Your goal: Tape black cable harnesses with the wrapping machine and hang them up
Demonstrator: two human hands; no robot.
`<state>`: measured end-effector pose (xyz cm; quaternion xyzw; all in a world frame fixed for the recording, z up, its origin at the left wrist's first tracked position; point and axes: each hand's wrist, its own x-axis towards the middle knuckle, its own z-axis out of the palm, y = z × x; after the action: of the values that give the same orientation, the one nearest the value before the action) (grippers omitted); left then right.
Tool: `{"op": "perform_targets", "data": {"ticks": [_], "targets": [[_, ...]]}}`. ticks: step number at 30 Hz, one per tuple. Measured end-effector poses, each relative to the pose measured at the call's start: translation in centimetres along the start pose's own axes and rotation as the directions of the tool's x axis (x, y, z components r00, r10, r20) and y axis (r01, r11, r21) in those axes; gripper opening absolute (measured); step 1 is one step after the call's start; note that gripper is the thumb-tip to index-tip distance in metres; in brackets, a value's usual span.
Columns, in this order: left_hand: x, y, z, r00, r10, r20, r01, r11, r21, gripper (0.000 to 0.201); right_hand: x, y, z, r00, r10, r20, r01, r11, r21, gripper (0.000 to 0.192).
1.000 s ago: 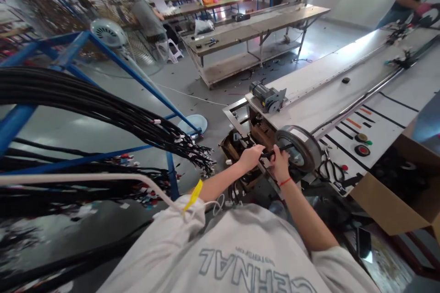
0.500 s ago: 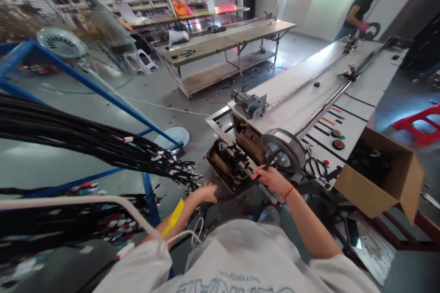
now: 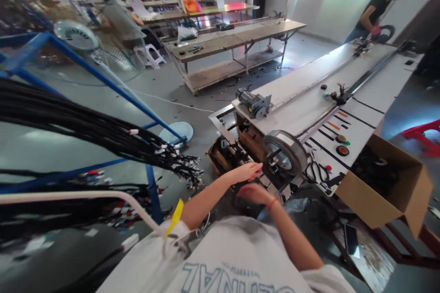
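My left hand (image 3: 246,172) reaches to the near side of a grey wheel (image 3: 298,149) at the end of the long white table. Its fingers are drawn together, and whatever they grip is hidden. Just below and closer to my body is my right hand (image 3: 256,193), smeared by motion with its fingers bent; I cannot see anything in it. Dark metal fittings (image 3: 273,165) show inside the wheel, right of my left fingertips. A pair of black-handled scissors (image 3: 316,171) lies to the wheel's right.
A grey motor (image 3: 252,102) sits on the table's near corner. Tape rolls (image 3: 342,150) and dark strips lie right of the rail. An open cardboard box (image 3: 385,203) stands at right. Black cable bundles (image 3: 103,119) hang from a blue frame (image 3: 103,78) at left. Another person works far right.
My left hand has moved up and right to the wheel. My right hand has drawn back from it, down and left. The view has shifted slightly.
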<state>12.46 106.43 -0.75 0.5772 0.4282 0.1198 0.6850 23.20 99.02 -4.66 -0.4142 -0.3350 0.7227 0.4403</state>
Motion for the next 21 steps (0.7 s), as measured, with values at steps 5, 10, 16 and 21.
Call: {"op": "perform_targets", "data": {"ticks": [5,10,16,21], "targets": [[-8.8,-6.0,-2.3,0.997,-0.071,0.029,0.065,0.984,0.167,0.063,3.3,-4.8,-6.0,0.990,-0.094,-0.109,0.109,0.985,0.137,0.018],[-10.8,-6.3,-0.1,0.944,0.147,-0.295,-0.087,0.975,0.206,0.047,4.3,-5.1,-3.6,0.982,0.011,-0.188,0.061,0.925,0.375,0.021],[-13.5,-8.2,-1.8,1.000,-0.018,0.024,0.022,0.983,-0.183,0.067,4.7,-6.1,-2.9,0.957,-0.062,-0.282,0.219,0.792,0.570,0.050],[-16.5,-11.5,-7.2,0.977,-0.171,0.127,0.196,0.955,-0.222,0.069,3.4,-4.1,0.0,0.970,0.122,-0.211,0.046,0.761,0.647,0.051]]}}
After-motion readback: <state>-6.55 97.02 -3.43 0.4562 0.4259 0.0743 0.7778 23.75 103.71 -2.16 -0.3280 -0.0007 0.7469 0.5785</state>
